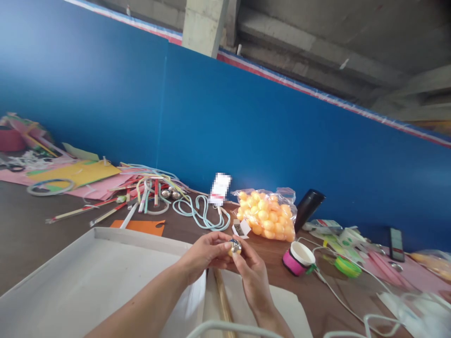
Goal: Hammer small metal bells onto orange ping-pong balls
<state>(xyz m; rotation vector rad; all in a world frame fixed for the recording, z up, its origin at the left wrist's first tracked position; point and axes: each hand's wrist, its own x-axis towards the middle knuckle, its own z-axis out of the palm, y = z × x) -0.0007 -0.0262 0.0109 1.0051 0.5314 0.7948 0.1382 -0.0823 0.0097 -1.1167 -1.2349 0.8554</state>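
Observation:
My left hand [204,253] and my right hand [252,272] meet above the brown table [31,234], just past the white tray's far edge. Together their fingertips pinch a small orange ball with a shiny metal piece on top [234,247]. Both hands are closed on it. Behind them lies a clear bag of orange balls [266,215], and a small open white box [241,228] sits between the bag and my hands.
A large white tray [88,277] lies at front left. Coloured paper sheets [77,173], sticks and light blue cords [200,211] are strewn at the back. A pink tape roll [299,258], green tape [347,266], black cup [308,206], white cables and a remote [396,244] are on the right. A blue wall [246,122] stands behind.

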